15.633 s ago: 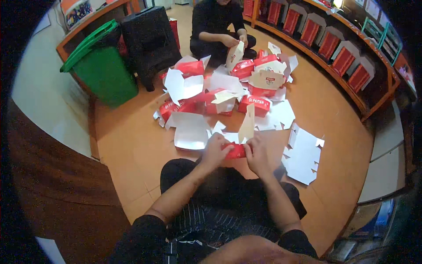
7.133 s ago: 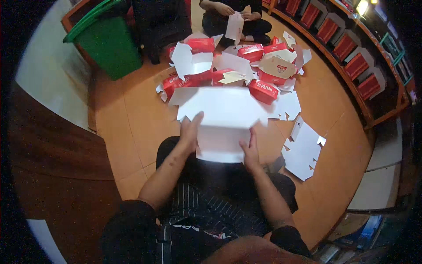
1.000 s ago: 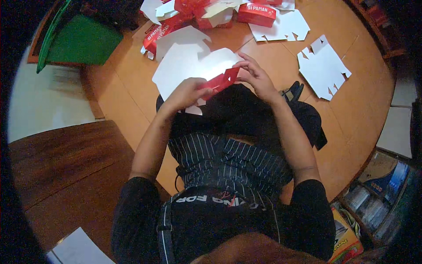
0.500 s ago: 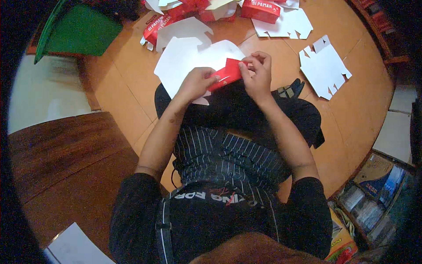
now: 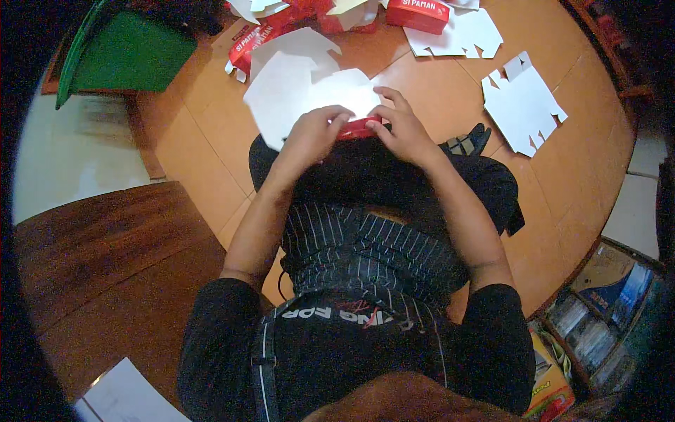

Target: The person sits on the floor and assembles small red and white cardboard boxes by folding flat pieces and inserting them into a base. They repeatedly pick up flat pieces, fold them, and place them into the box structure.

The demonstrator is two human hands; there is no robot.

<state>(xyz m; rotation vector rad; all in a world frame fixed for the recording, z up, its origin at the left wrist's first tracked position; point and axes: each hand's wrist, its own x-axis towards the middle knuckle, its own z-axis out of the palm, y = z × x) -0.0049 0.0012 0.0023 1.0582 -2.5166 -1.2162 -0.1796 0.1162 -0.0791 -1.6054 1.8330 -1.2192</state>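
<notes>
A cardboard box blank (image 5: 278,95), white inside and red outside, leans across my lap. Its red edge panel (image 5: 360,129) is folded up toward me. My left hand (image 5: 318,133) grips the left end of this panel, thumb near the fold. At the right end, my right hand (image 5: 402,132) pinches the same panel between thumb and fingers, with the index finger raised. The blank's white inner face shines brightly between the hands. Its underside is hidden.
Red folded boxes (image 5: 420,15) lie in a pile at the far side. Flat white box blanks (image 5: 524,105) rest on the tiled floor to the right. A green plastic object (image 5: 140,53) stands far left, near a brown wooden surface (image 5: 112,260).
The red panel has tipped from facing me to a narrow folded edge. My hands have come closer together, and the right one has moved slightly down and left.
</notes>
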